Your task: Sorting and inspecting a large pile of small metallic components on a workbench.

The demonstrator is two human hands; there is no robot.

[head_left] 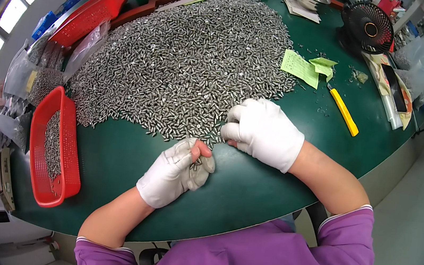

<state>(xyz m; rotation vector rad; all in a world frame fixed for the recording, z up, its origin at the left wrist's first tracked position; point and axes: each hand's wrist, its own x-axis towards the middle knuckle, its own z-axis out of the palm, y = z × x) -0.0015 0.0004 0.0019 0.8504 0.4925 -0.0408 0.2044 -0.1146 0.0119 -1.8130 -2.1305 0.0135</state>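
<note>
A broad heap of small silvery metal parts [189, 60], short and screw-like, covers much of the green table. At its near edge is my left hand [172, 173] in a white glove with the thumb tip bare. Its fingers curl, palm up, around a few of the small metal parts [195, 165]. My right hand [265, 131], also white-gloved, lies just to the right, palm down at the heap's edge. Its fingers are bent together near the parts; what they pinch, if anything, is hidden.
A red plastic basket [75, 179] with more metal parts stands on the left, beside filled clear bags [47, 84]. On the right lie a yellow utility knife [344, 111], green paper [299, 68] and a phone [393, 88]. A black fan [367, 28] stands at the back right.
</note>
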